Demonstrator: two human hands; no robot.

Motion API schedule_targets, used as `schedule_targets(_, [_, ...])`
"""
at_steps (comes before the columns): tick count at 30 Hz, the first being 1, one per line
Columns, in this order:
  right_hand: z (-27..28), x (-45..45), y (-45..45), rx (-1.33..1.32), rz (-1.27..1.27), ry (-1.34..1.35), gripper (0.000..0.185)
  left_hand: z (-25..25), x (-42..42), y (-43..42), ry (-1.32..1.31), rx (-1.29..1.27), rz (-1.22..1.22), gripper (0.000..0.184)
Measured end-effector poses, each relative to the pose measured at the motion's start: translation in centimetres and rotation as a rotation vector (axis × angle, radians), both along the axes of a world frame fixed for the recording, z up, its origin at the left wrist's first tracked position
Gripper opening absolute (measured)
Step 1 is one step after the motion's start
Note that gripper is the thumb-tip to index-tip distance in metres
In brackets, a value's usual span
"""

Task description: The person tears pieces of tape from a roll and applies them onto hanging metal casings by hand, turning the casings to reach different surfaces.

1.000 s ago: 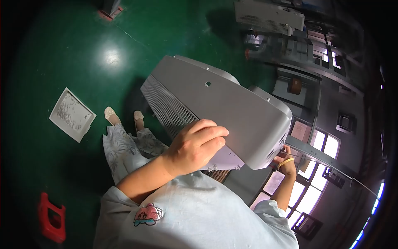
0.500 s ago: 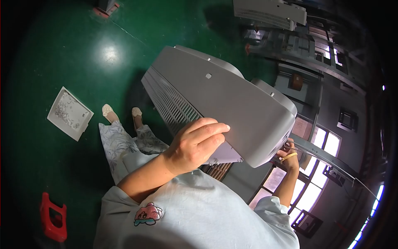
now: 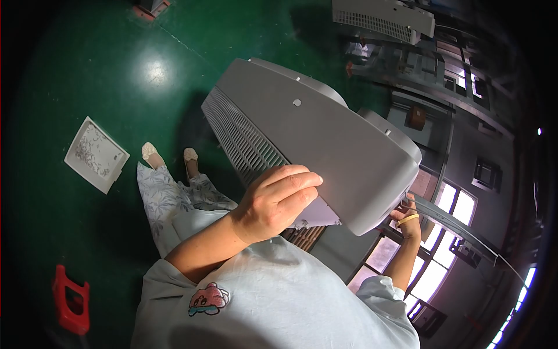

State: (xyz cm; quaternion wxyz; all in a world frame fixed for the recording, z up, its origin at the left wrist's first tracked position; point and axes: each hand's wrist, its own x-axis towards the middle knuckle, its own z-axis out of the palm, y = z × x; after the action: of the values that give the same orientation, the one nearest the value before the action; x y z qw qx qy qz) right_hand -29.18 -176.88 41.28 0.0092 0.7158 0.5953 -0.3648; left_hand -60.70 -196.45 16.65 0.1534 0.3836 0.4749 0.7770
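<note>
A long grey plastic housing (image 3: 314,134) with a slatted vent along one side slants across the middle of the view. My left hand (image 3: 279,200) lies over its near edge, fingers bent together on the grey face and thumb hidden. Under that hand a lavender surface (image 3: 319,214) with a ragged edge shows. At the housing's right end is my right hand (image 3: 408,212), with a yellow band on the wrist. Its fingers are curled and partly hidden behind the end, so what they hold cannot be made out.
On the green floor lies a white tray (image 3: 110,177) with small scraps in it. A red plastic object (image 3: 72,299) stands at lower left. Another vented housing (image 3: 378,20) is at the top right, near metal frames (image 3: 442,87) and windows (image 3: 450,232).
The housing has shifted slightly up and to the right in the view, along with a small movement of the camera. Both hands keep nearly the same places on it.
</note>
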Motion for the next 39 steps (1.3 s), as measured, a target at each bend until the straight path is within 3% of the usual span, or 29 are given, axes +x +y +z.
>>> schedule_targets(32, [0.3,2.1,0.8,0.041,-0.062,-0.093,0.076,0.1,0.3,0.3,0.051,0.004,-0.004,0.012])
schedule_targets(35, [0.3,1.6,0.6,0.016,0.002,-0.040,0.072,0.2,-1.0,0.2,-0.212,-0.016,-0.228,0.020])
schedule_targets(38, [0.4,1.5,0.7,0.004,-0.005,-0.026,0.072,0.0,-3.0,0.3,-0.422,-0.037,-0.570,0.010])
schedule_targets(39, [0.5,1.6,0.8,0.002,-0.002,-0.027,0.072,0.3,-3.6,0.6,-0.424,-0.038,-0.566,0.010])
